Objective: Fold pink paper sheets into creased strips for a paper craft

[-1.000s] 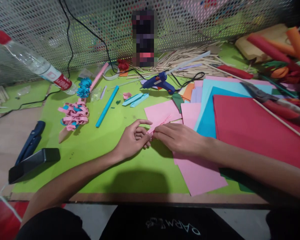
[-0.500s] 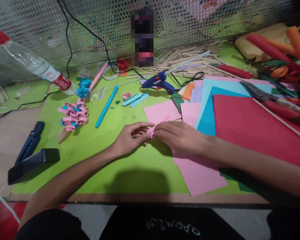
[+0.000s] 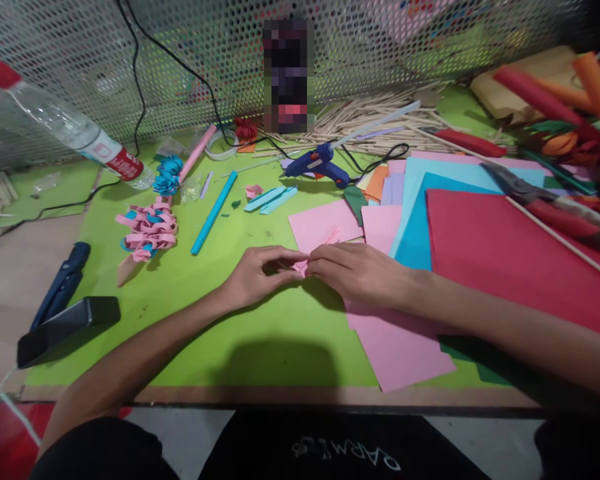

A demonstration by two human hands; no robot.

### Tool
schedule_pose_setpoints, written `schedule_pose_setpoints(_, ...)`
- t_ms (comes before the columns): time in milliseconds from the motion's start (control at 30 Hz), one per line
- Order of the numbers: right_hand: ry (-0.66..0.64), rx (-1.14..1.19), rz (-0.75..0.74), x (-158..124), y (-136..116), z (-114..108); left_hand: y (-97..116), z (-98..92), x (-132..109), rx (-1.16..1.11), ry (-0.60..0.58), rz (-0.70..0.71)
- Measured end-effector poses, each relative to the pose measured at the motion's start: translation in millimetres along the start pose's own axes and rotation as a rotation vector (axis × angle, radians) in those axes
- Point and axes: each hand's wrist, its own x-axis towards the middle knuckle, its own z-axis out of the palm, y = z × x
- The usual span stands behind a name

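Observation:
Between my two hands is a small folded piece of pink paper [image 3: 301, 268], partly hidden by fingers. My left hand [image 3: 263, 272] pinches its left side with thumb and fingertips. From the other side my right hand [image 3: 357, 270] is closed on the same paper, with its fingertips curled over it. A pink square sheet [image 3: 325, 223] lies just behind the hands. Larger pink sheets [image 3: 405, 350] lie under and in front of my right wrist.
A blue glue gun [image 3: 315, 163] lies behind the hands, its cord running left. Coloured sheets [image 3: 520, 260] and pliers [image 3: 545, 200] lie at right. At left are a bottle [image 3: 80, 133], pink-and-blue paper flowers [image 3: 150, 227], a blue paper tube [image 3: 214, 213] and a stapler [image 3: 60, 287].
My left fingers have straightened and shifted slightly, now pinching the pink paper's edge near the right fingertips. My right hand has hardly moved.

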Motion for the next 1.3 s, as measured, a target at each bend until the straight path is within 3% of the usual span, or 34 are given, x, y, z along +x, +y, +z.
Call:
schedule_pose_setpoints(267,0.027,-0.001,-0.08,1.3,-2.7,2.6,1.6,-1.3,0.8,0.127,-0.02,0.059)
schedule_pose_setpoints(767,0.04,-0.032,-0.072,0.4,-4.9,0.8,0.1,-1.2,0.1,0.039,-0.006,0.025)
schedule_pose_setpoints(1300,0.052,-0.004,-0.084,0.4,-0.4,-1.1,3.3,-9.6,4.2,0.106,-0.017,0.121)
